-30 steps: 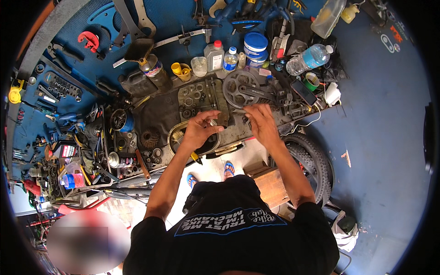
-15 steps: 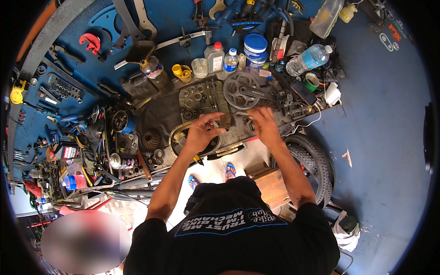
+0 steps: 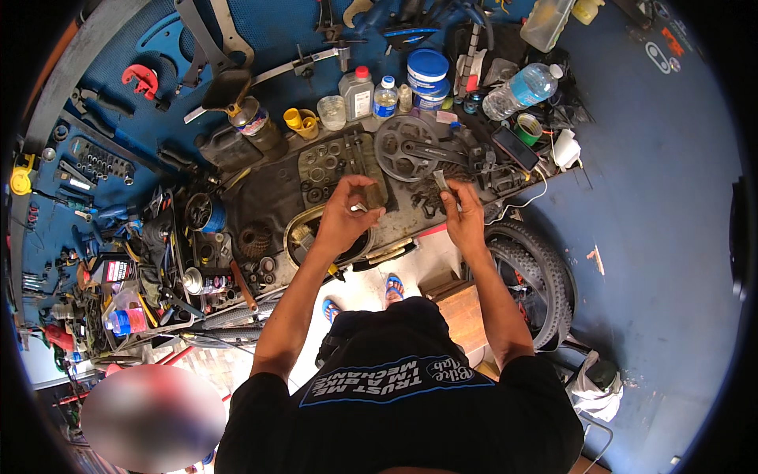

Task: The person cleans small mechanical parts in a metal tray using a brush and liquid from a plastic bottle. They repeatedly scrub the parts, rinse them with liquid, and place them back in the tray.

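My left hand (image 3: 341,223) is raised over the front of the workbench, above an oval basin (image 3: 297,251). Its fingers are closed on a small dark brown flat piece (image 3: 375,196) whose exact kind I cannot make out. To the right, my right hand (image 3: 466,217) pinches a short, narrow, pale grey piece (image 3: 440,180) that points upward; it is too small to name. The hands are apart. Just beyond them lie a crankset with a chainring (image 3: 388,150) and a mat (image 3: 304,162) bearing several rings and small round parts.
Bottles, a blue-lidded tub (image 3: 427,65) and yellow cups (image 3: 302,122) line the back. A phone (image 3: 517,152) rests at the right end, with bicycle wheels (image 3: 553,292) below. Cassette sprockets (image 3: 254,239) and a spray can (image 3: 207,281) sit left. A blurred person (image 3: 154,419) is at lower left.
My right hand has turned, so its pale piece now points upward instead of sideways toward the left hand. The hands have moved farther apart. The view has shifted slightly.
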A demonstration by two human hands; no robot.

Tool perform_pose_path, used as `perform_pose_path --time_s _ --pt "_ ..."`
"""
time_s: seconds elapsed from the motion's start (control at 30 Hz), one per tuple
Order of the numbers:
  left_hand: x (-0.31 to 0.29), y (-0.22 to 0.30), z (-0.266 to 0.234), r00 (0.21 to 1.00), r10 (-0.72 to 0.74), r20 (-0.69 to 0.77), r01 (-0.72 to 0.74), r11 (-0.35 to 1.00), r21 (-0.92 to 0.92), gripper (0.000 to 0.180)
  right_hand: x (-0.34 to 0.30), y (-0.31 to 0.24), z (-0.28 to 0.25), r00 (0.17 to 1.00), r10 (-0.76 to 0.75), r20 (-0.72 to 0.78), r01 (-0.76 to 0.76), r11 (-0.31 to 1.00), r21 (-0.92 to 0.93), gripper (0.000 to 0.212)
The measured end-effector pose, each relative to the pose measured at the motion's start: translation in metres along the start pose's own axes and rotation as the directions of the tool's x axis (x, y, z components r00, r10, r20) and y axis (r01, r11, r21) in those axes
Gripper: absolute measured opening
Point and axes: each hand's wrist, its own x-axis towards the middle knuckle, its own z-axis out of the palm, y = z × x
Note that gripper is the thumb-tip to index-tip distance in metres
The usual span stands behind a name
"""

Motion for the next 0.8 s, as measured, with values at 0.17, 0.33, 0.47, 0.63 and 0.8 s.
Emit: perform_pose_path --time_s 0.17,0.33,0.47,0.63,0.8 --pt "0.001 -0.005 -0.006 0.999 0.012 0.029 -0.016 0.992 0.123 0.053 -0.006 0.000 -0.001 0.999 0.044 -0.009 -0.044 0.999 0.000 0.022" --pt "0.001 -0.017 -0.008 0.995 -0.086 -0.041 0.088 0.995 0.046 0.054 -0.009 -0.004 0.002 0.999 0.050 -0.012 -0.049 0.997 0.063 0.021" --pt "0.001 -0.024 -0.008 0.999 0.002 -0.042 0.003 0.993 0.116 0.053 -0.004 -0.020 0.007 0.996 -0.092 0.009 0.091 0.994 0.057 0.022" --pt "-0.002 -0.008 0.000 0.998 0.012 0.062 -0.017 0.996 0.092 0.052 0.006 -0.083 0.015 0.883 -0.438 0.167 0.430 0.899 0.085 0.046" --pt "-0.010 -0.017 -0.005 0.990 -0.121 0.066 0.124 0.991 -0.047 0.053 0.022 -0.022 -0.001 0.914 -0.303 0.268 0.355 0.919 -0.172 0.045"
